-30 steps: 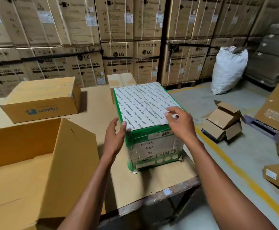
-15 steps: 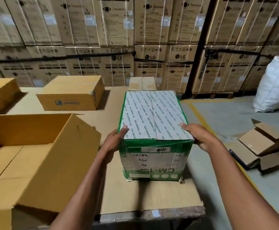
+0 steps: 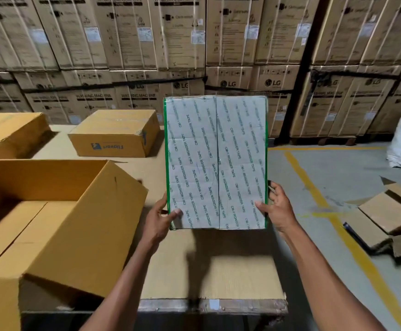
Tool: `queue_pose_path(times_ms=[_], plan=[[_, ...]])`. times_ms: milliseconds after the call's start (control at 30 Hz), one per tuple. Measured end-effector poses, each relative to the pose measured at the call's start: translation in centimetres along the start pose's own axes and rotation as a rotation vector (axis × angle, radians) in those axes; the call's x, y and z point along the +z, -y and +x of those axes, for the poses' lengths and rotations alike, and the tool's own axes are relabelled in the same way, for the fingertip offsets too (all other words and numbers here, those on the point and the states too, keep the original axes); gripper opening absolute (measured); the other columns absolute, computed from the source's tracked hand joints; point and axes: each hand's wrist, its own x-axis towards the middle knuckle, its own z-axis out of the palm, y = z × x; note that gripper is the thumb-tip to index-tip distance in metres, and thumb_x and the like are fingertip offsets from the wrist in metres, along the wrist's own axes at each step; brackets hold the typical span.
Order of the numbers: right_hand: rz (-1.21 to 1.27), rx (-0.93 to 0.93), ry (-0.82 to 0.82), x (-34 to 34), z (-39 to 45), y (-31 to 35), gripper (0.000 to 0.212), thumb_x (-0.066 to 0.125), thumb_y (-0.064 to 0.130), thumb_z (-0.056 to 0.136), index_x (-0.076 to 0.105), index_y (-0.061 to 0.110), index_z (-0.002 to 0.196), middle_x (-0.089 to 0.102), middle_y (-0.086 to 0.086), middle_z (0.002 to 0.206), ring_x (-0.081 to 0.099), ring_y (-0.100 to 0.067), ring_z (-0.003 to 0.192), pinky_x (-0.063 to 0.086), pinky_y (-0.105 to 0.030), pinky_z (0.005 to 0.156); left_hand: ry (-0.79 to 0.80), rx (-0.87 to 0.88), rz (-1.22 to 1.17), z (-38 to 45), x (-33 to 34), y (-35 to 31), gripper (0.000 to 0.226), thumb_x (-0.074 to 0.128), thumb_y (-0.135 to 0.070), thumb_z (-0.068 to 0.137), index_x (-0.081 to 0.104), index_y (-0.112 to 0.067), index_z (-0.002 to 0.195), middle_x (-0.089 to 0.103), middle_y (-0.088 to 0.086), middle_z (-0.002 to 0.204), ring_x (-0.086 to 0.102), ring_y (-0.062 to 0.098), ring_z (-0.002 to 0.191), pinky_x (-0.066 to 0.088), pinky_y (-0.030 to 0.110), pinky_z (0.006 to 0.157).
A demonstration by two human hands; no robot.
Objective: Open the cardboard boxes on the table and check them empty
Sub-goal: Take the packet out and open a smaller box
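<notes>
Green-edged white cardboard box (image 3: 216, 163), printed with tape lettering, is held tilted above the near right part of the cardboard-covered counter (image 3: 237, 278); its lower corners are gripped by the left hand (image 3: 157, 222) and right hand (image 3: 277, 209), fingers curled round the edges; a large open brown carton (image 3: 58, 211) is seen left; a closed Flipkart box (image 3: 116, 134) lies farther back.

Dim even warehouse light, soft shadow under the lifted box (image 3: 216, 163), slight blur, wide-angle bending at edges
</notes>
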Motion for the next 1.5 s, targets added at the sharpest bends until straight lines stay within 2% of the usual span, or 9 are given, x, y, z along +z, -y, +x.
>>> queue_pose_path(times_ms=[200, 333, 433, 567, 700, 900, 1033, 1233, 1500], plan=[[-0.249, 0.229, -0.18, 2.0, -2.6, -6.3, 0.088, 0.076, -0.01, 0.079, 0.028, -0.002, 0.152, 0.043, -0.025, 0.149, 0.044, -0.035, 0.137, 0.043, -0.034, 0.097, 0.019, -0.122, 0.074, -2.8, 1.0, 4.3, 0.054, 0.06, -0.008, 0.097, 0.05, -0.028, 0.146, 0.063, -0.009, 0.133, 0.067, -0.004, 0.098, 0.056, 0.016, 0.078], [-0.397, 0.289, -0.15, 2.3, -2.8, -8.6, 0.072, 0.081, 0.005, 0.079, 0.044, 0.003, 0.14, 0.057, -0.021, 0.139, 0.057, -0.033, 0.125, 0.048, -0.037, 0.098, 0.105, -0.265, 0.092, -3.7, 1.2, 6.1, 0.056, 0.066, -0.03, 0.092, 0.046, -0.035, 0.144, 0.062, -0.01, 0.133, 0.058, 0.021, 0.126, 0.049, 0.046, 0.106], [-0.354, 0.3, -0.107, 2.6, -3.5, -7.8, 0.063, 0.077, 0.013, 0.082, 0.046, 0.01, 0.137, 0.062, -0.013, 0.131, 0.061, -0.027, 0.113, 0.048, -0.032, 0.089, 0.103, -0.272, 0.059, -4.2, 1.6, 3.9, 0.052, 0.067, -0.028, 0.095, 0.041, -0.034, 0.14, 0.057, -0.009, 0.128, 0.055, 0.021, 0.127, 0.04, 0.047, 0.113], [-0.058, 0.134, -0.165, 2.0, -3.6, -3.2, 0.067, 0.06, 0.028, 0.07, 0.051, 0.006, 0.132, 0.059, -0.011, 0.128, 0.053, -0.034, 0.123, 0.044, -0.034, 0.084, 0.059, -0.004, -0.072, -4.1, 0.8, -1.1, 0.063, 0.074, -0.052, 0.084, 0.037, -0.048, 0.135, 0.054, -0.026, 0.131, 0.057, -0.002, 0.117, 0.043, 0.039, 0.106], [0.166, -0.059, -0.203, 1.3, -2.1, 3.4, 0.058, 0.053, 0.047, 0.085, 0.057, 0.02, 0.136, 0.058, 0.0, 0.141, 0.053, -0.022, 0.129, 0.046, -0.041, 0.102, -0.072, 0.157, -0.208, -3.1, -0.7, -7.4, 0.06, 0.045, -0.067, 0.09, 0.045, -0.039, 0.142, 0.056, -0.018, 0.141, 0.054, 0.009, 0.131, 0.047, 0.035, 0.092], [-0.106, 0.021, 0.024, 1.7, -0.7, 10.6, 0.064, 0.05, 0.076, 0.086, 0.064, 0.033, 0.131, 0.069, 0.016, 0.121, 0.06, -0.001, 0.11, 0.043, -0.027, 0.085, -0.087, -0.039, -0.174, -1.1, -2.0, -13.6, 0.066, 0.023, -0.071, 0.098, 0.057, -0.031, 0.137, 0.06, -0.004, 0.128, 0.056, 0.021, 0.114, 0.042, 0.04, 0.094], [-0.122, 0.03, 0.014, 2.6, -0.8, 10.7, 0.039, 0.061, 0.056, 0.091, 0.068, 0.032, 0.121, 0.077, 0.012, 0.101, 0.073, -0.011, 0.096, 0.052, -0.031, 0.077, -0.133, -0.035, -0.094, -0.5, -1.6, -13.4, 0.043, 0.048, -0.052, 0.101, 0.063, -0.026, 0.131, 0.072, -0.001, 0.12, 0.069, 0.016, 0.101, 0.047, 0.03, 0.069], [0.076, -0.025, 0.071, 1.7, -1.4, 10.1, 0.032, 0.063, 0.027, 0.098, 0.064, 0.022, 0.129, 0.076, 0.005, 0.113, 0.073, -0.011, 0.1, 0.053, -0.021, 0.073, -0.103, 0.099, -0.258, -1.9, -0.9, -11.9, 0.028, 0.053, -0.03, 0.103, 0.066, -0.026, 0.128, 0.076, -0.008, 0.112, 0.074, 0.007, 0.094, 0.057, 0.019, 0.065], [0.078, 0.032, 0.054, -0.8, -2.1, 1.1, 0.075, 0.074, -0.008, 0.078, 0.044, 0.024, 0.138, 0.059, -0.01, 0.135, 0.057, -0.029, 0.125, 0.057, -0.033, 0.081, -0.03, 0.078, -0.259, -3.3, -1.1, -2.3, 0.06, 0.075, -0.02, 0.082, 0.055, -0.034, 0.137, 0.064, 0.002, 0.136, 0.059, 0.028, 0.127, 0.052, 0.053, 0.1]])
